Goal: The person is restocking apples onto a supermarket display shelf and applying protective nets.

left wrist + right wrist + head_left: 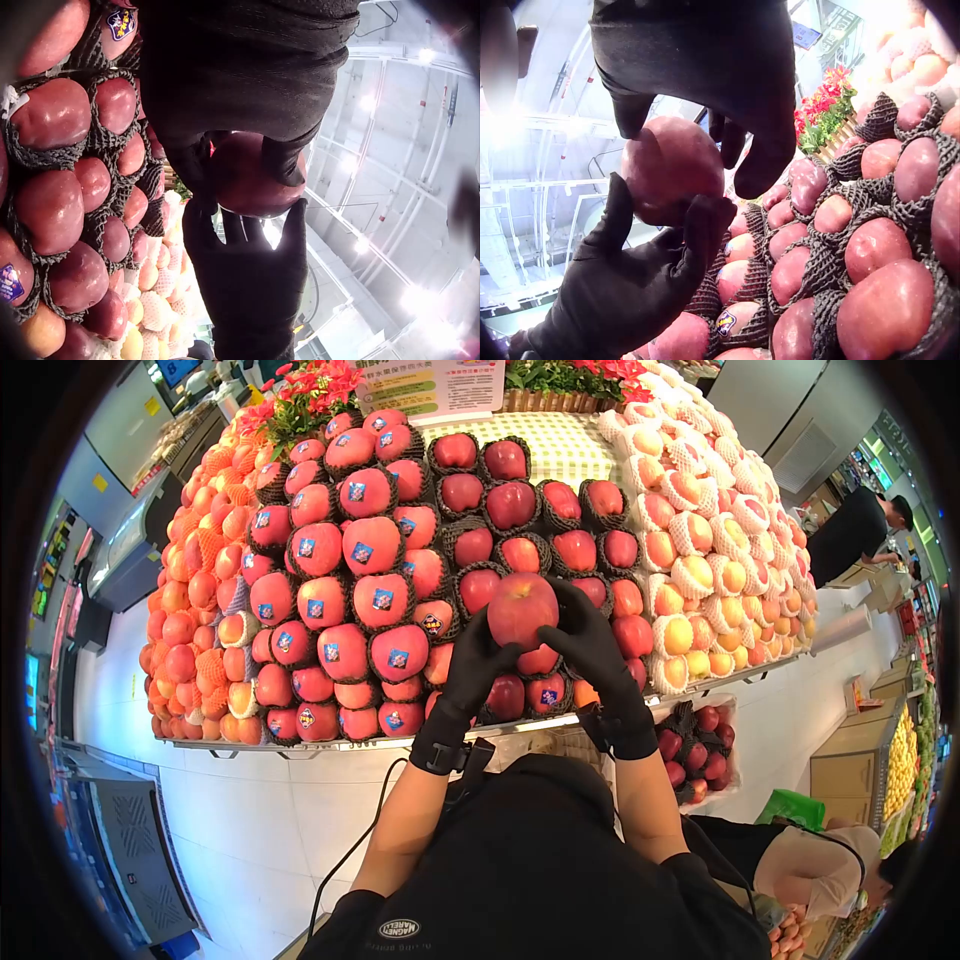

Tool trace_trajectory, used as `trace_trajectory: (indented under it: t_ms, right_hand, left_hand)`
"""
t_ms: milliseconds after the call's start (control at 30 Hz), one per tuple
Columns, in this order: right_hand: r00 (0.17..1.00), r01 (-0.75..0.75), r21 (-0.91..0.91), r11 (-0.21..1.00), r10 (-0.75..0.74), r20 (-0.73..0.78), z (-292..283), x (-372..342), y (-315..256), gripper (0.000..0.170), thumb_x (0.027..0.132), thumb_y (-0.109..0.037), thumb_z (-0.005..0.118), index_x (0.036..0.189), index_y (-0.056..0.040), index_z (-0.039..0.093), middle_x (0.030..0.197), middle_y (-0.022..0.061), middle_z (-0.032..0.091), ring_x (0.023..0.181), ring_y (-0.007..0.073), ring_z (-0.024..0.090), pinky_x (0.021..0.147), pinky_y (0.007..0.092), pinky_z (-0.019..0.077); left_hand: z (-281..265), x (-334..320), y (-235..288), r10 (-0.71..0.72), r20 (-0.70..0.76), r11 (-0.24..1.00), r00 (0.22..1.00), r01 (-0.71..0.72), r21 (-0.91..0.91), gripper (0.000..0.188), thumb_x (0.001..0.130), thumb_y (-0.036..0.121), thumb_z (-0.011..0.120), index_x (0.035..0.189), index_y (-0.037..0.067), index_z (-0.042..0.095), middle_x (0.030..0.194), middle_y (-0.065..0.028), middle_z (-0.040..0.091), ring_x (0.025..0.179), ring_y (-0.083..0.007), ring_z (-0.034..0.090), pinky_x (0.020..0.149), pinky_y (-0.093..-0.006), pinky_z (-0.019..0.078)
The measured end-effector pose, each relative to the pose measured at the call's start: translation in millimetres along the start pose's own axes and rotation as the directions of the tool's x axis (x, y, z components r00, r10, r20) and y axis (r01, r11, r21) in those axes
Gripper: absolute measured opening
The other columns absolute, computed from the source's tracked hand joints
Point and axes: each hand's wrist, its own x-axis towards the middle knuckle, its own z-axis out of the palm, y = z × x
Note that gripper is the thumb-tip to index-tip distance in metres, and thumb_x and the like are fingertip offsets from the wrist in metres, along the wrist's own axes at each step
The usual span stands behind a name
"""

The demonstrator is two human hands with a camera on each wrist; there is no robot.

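Fruit stand point(575, 450) spreads ahead of you, left to right. Your left hand point(475, 672) and right hand point(588, 645) grip one red apple point(523, 610) between them, held above the stand's near middle. Step in hand: likely inspecting it. Next move calls for gentle, even pressure.

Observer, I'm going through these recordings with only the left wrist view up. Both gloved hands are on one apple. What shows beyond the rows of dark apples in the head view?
Observer: Beyond the held apple and the rows past it, a pale green-and-white checked cloth lies partly bare.
Operator: And lower down, to the right of the right forearm?
Observer: More dark red apples, some in black netting, grouped apart from the main display.
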Motion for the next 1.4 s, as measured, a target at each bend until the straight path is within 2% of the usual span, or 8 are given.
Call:
trace_trajectory:
  t_ms: [167, 500, 700, 800, 900, 1167, 1267, 1400]
  right_hand:
    - [0.993, -0.111, 0.026, 0.993, 0.110, 0.040, -10.5, 9.5, -7.5, 0.071, 0.078, -0.016, 0.077, 0.137, -0.0047, 0.041, 0.130, 0.0127, 0.052, 0.115, 0.0211, 0.056, 0.095, 0.0357, 0.0492]
    - [0.989, 0.054, 0.068, 0.996, -0.062, 0.131, -24.7, 10.5, -19.1, 0.079, 0.073, -0.019, 0.081, 0.138, -0.0041, 0.039, 0.132, 0.0107, 0.051, 0.124, 0.0211, 0.049, 0.104, 0.0381, 0.0426]
    - [0.991, 0.019, 0.160, 0.987, -0.040, 0.126, -39.4, 1.8, -30.1, 0.077, 0.074, -0.014, 0.077, 0.140, -0.0012, 0.038, 0.134, 0.0113, 0.050, 0.125, 0.0203, 0.048, 0.104, 0.0368, 0.0417]
    - [0.986, -0.146, 0.379, 0.914, 0.103, 0.133, -45.2, -4.8, -41.3, 0.072, 0.078, -0.012, 0.070, 0.141, 0.0005, 0.037, 0.135, 0.0118, 0.050, 0.124, 0.0200, 0.049, 0.103, 0.0351, 0.0414]
    - [0.995, -0.095, 0.322, 0.942, 0.077, 0.069, -53.5, -2.5, -13.8, 0.068, 0.081, -0.011, 0.064, 0.142, 0.0014, 0.037, 0.135, 0.0123, 0.050, 0.125, 0.0197, 0.048, 0.103, 0.0333, 0.0408]
    - [0.976, 0.220, 0.088, 0.972, -0.219, -0.019, -41.7, -43.2, -85.0, 0.049, 0.094, -0.021, 0.056, 0.136, -0.0001, 0.044, 0.130, 0.0070, 0.052, 0.119, 0.0157, 0.051, 0.098, 0.0310, 0.0428]
    - [0.886, 0.453, 0.014, 0.891, -0.452, 0.104, -49.9, -43.3, -78.5, 0.063, 0.088, -0.029, 0.060, 0.141, 0.0004, 0.041, 0.139, 0.0153, 0.044, 0.130, 0.0271, 0.042, 0.104, 0.0383, 0.0375]
    - [0.918, 0.378, 0.012, 0.926, -0.377, 0.122, -55.0, -27.2, -64.6, 0.058, 0.091, -0.031, 0.058, 0.139, -0.0018, 0.044, 0.135, 0.0121, 0.047, 0.124, 0.0237, 0.046, 0.101, 0.0360, 0.0397]
  left_hand:
    - [11.4, 7.2, 5.2, 0.151, -0.124, 0.984, 0.981, -0.138, 0.112, 0.075, 0.075, 0.008, 0.077, 0.138, 0.000, 0.037, 0.133, -0.0147, 0.050, 0.122, -0.0234, 0.051, 0.102, -0.0376, 0.0441]
    - [43.3, 22.2, 10.8, 0.457, -0.144, 0.819, 0.878, -0.352, 0.453, 0.082, 0.067, 0.015, 0.086, 0.134, 0.002, 0.040, 0.129, -0.0141, 0.050, 0.117, -0.0254, 0.052, 0.099, -0.0393, 0.0448]
    - [51.1, 26.5, 9.5, 0.479, -0.030, 0.639, 0.877, -0.325, 0.697, 0.083, 0.064, 0.020, 0.088, 0.132, 0.002, 0.044, 0.127, -0.0160, 0.050, 0.114, -0.0290, 0.053, 0.097, -0.0408, 0.0445]
    - [72.1, 23.0, 30.3, 0.435, -0.041, 0.677, 0.900, -0.296, 0.674, 0.085, 0.064, 0.020, 0.088, 0.133, 0.001, 0.043, 0.127, -0.0164, 0.050, 0.115, -0.0291, 0.053, 0.096, -0.0409, 0.0447]
    - [82.9, 21.3, 49.6, 0.451, -0.009, 0.638, 0.892, -0.315, 0.702, 0.084, 0.065, 0.021, 0.088, 0.133, 0.000, 0.042, 0.129, -0.0173, 0.050, 0.117, -0.0291, 0.052, 0.097, -0.0413, 0.0447]
    - [72.0, 35.9, 6.7, 0.280, -0.141, 0.914, 0.949, -0.219, 0.341, 0.063, 0.080, 0.009, 0.074, 0.133, -0.002, 0.041, 0.129, -0.0141, 0.050, 0.119, -0.0246, 0.051, 0.099, -0.0376, 0.0448]
    - [67.5, 35.8, 13.4, 0.180, -0.218, 0.974, 0.959, -0.142, 0.178, 0.052, 0.082, 0.004, 0.069, 0.128, -0.003, 0.045, 0.127, -0.0126, 0.051, 0.116, -0.0226, 0.052, 0.095, -0.0360, 0.0478]
    - [74.3, 31.9, 24.9, 0.064, -0.305, 0.997, 0.950, -0.071, -0.013, 0.039, 0.086, 0.005, 0.065, 0.121, -0.004, 0.051, 0.123, -0.0122, 0.054, 0.110, -0.0232, 0.056, 0.087, -0.0383, 0.0521]
